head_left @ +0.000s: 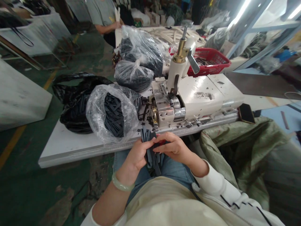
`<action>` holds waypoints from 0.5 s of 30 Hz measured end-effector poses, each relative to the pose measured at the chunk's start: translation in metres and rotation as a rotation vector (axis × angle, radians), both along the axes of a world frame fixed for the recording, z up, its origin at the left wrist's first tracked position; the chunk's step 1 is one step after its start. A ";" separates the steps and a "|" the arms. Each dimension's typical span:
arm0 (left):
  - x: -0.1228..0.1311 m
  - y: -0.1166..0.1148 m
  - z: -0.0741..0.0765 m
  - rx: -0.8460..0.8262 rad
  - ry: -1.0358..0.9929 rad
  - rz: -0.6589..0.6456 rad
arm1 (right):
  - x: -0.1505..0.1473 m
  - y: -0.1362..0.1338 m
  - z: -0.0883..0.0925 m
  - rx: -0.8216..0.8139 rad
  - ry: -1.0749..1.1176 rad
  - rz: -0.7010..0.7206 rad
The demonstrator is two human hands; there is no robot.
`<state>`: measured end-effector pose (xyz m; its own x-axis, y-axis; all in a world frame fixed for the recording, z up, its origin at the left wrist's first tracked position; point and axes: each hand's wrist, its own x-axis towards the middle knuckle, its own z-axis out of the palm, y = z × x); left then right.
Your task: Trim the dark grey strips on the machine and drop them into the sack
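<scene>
A clear plastic bag (110, 113) of black strips lies on the white table (70, 150), just beside a cream industrial machine (199, 97), with a red basket (209, 62) behind. Just past the table's near edge, over the lap, the left hand (138, 153) and right hand (174, 147) hold dark strips (147, 136), fingers pressed together on them.

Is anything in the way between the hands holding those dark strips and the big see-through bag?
Nothing big. The left hand and right hand hold the dark strips just before the white table's edge; the clear plastic bag lies on the table behind it. Only that edge lies between.
</scene>
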<state>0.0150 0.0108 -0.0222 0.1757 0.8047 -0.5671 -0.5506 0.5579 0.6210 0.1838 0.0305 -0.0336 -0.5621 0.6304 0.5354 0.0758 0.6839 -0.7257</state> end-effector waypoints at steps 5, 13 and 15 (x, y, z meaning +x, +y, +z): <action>-0.003 0.001 0.004 -0.030 0.147 -0.024 | -0.005 -0.015 0.009 -0.779 0.510 -0.249; -0.014 -0.002 0.009 0.191 0.361 -0.164 | -0.008 -0.013 0.023 -1.358 0.692 -0.225; -0.013 -0.004 0.012 0.236 0.380 -0.274 | -0.008 -0.012 0.021 -1.385 0.692 -0.219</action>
<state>0.0018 0.0071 -0.0101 0.2148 0.8715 -0.4409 -0.1159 0.4710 0.8745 0.1758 0.0189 -0.0124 -0.2962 0.8659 -0.4031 -0.5210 -0.5002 -0.6917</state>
